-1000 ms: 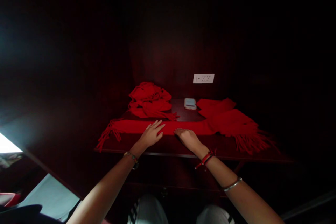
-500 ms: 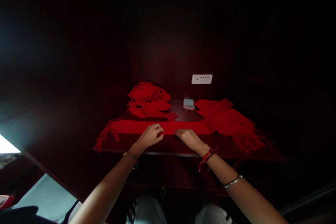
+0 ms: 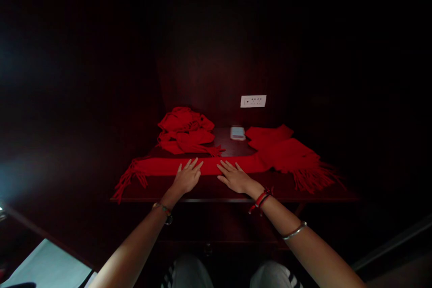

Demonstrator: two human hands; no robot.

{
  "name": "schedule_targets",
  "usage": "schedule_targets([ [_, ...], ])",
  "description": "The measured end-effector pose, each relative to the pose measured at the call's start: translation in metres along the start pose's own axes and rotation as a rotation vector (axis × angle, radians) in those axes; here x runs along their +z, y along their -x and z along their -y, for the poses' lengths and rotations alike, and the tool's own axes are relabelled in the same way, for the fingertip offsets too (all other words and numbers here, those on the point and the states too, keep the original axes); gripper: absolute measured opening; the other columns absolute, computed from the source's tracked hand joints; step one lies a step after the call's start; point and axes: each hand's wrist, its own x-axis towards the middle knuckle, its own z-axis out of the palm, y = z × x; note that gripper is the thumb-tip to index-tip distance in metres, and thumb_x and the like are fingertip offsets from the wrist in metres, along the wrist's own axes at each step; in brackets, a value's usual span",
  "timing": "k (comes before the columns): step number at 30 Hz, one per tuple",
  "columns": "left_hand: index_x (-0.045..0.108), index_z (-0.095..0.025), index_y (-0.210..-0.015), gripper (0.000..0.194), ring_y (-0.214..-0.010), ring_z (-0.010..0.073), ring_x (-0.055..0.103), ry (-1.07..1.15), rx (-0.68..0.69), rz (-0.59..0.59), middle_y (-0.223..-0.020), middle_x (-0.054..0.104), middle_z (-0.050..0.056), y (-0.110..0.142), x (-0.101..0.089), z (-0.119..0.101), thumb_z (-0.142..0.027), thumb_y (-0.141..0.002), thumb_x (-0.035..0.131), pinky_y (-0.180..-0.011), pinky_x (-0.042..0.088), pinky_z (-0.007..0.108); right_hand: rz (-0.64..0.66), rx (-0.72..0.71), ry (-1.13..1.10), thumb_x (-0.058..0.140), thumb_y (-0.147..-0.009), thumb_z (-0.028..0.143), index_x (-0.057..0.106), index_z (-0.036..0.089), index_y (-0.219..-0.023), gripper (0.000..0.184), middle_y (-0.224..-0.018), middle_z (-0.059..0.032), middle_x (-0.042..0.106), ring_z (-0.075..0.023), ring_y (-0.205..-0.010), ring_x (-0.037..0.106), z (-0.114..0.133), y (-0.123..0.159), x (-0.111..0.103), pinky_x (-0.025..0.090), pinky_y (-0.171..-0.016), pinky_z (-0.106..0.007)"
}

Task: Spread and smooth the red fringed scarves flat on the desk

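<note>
A red fringed scarf point(image 3: 209, 166) lies in a long flat strip along the front of the dark desk. Its fringe hangs at the left end, and on the right it runs up to a looser spread of red cloth point(image 3: 286, 150). My left hand point(image 3: 187, 177) rests palm down with fingers spread on the strip, left of its middle. Just to the right, my right hand point(image 3: 235, 177) also lies flat on the strip, fingers apart. Neither hand grips anything.
Behind the strip at left sits a crumpled heap of red scarves point(image 3: 185, 128). A small pale rectangular device point(image 3: 237, 133) lies at the back of the desk point(image 3: 202, 189). A white socket plate point(image 3: 253, 101) is on the wall. My knees are below the desk edge.
Both hands have gone from curled fingers at the scarf's near edge to lying flat with fingers spread on it. The view has shifted slightly.
</note>
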Motion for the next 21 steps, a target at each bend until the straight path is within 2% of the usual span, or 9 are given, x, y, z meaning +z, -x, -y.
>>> schedule_targets([
  [4,0.031,-0.026,-0.130,0.047,-0.125,0.0300,0.020,-0.020,-0.242,-0.052,-0.139,0.021,0.004,0.001,-0.002,-0.002,-0.033,-0.085,0.021,-0.095,0.018,0.056,-0.126,-0.030,-0.012,0.016,-0.087,0.045,0.018,0.017,-0.134,0.056,-0.141,-0.0074,0.012,-0.0212,-0.128,0.005,0.028,-0.010,-0.004,0.007,-0.101,-0.047],
  [6,0.029,-0.026,-0.130,0.048,-0.124,0.0329,0.020,-0.027,-0.321,-0.034,-0.139,0.021,0.005,0.000,-0.002,-0.002,-0.035,-0.083,0.023,-0.094,0.018,0.058,-0.089,-0.039,-0.034,0.015,-0.087,0.045,0.017,0.017,-0.134,0.055,-0.141,-0.0067,0.012,-0.0209,-0.128,0.005,0.043,-0.019,-0.005,0.006,-0.101,-0.048],
  [8,0.027,-0.027,-0.131,0.050,-0.124,0.0335,0.019,-0.029,-0.344,0.002,-0.139,0.020,0.004,-0.002,-0.001,0.000,-0.037,-0.082,0.024,-0.094,0.018,0.057,0.005,-0.020,-0.055,0.014,-0.086,0.046,0.017,0.017,-0.134,0.057,-0.141,-0.0064,0.012,-0.0211,-0.128,0.006,0.049,-0.026,-0.005,0.005,-0.101,-0.048],
  [11,0.025,-0.029,-0.132,0.051,-0.125,0.0337,0.017,-0.023,-0.349,0.025,-0.140,0.018,0.004,-0.004,0.001,0.001,-0.039,-0.082,0.022,-0.094,0.016,0.058,0.106,0.038,-0.057,0.012,-0.085,0.050,0.015,0.019,-0.135,0.059,-0.141,-0.0042,0.009,-0.0213,-0.128,0.005,0.030,-0.022,-0.005,0.005,-0.101,-0.048],
  [14,0.025,-0.030,-0.131,0.051,-0.125,0.0339,0.016,-0.015,-0.351,0.011,-0.140,0.018,0.003,-0.006,0.002,0.002,-0.039,-0.082,0.021,-0.094,0.015,0.059,0.128,0.165,-0.015,0.012,-0.084,0.051,0.011,0.019,-0.135,0.060,-0.142,-0.0040,0.005,-0.0214,-0.128,0.002,-0.012,-0.003,-0.008,0.005,-0.102,-0.046],
  [17,0.026,-0.030,-0.131,0.051,-0.125,0.0336,0.016,-0.006,-0.354,0.010,-0.140,0.018,0.003,-0.007,0.004,0.002,-0.040,-0.082,0.021,-0.094,0.015,0.058,0.115,0.310,0.041,0.014,-0.084,0.052,0.014,0.013,-0.135,0.064,-0.141,-0.0097,0.008,-0.0220,-0.128,0.004,-0.048,0.015,-0.014,0.008,-0.102,-0.042],
  [19,0.026,-0.029,-0.131,0.051,-0.125,0.0336,0.016,-0.004,-0.354,0.012,-0.140,0.018,0.004,-0.008,0.005,0.002,-0.040,-0.082,0.021,-0.094,0.015,0.058,0.063,0.336,0.053,0.013,-0.084,0.053,0.017,0.008,-0.134,0.068,-0.140,-0.0143,0.012,-0.0227,-0.128,0.007,-0.055,0.017,-0.017,0.011,-0.102,-0.039],
  [21,0.026,-0.029,-0.131,0.051,-0.125,0.0337,0.015,-0.006,-0.353,0.017,-0.140,0.018,0.004,-0.007,0.005,0.002,-0.040,-0.081,0.021,-0.094,0.015,0.058,-0.024,0.287,0.058,0.011,-0.084,0.054,0.019,0.007,-0.134,0.069,-0.140,-0.0153,0.012,-0.0227,-0.128,0.007,-0.050,0.012,-0.019,0.011,-0.102,-0.038],
])
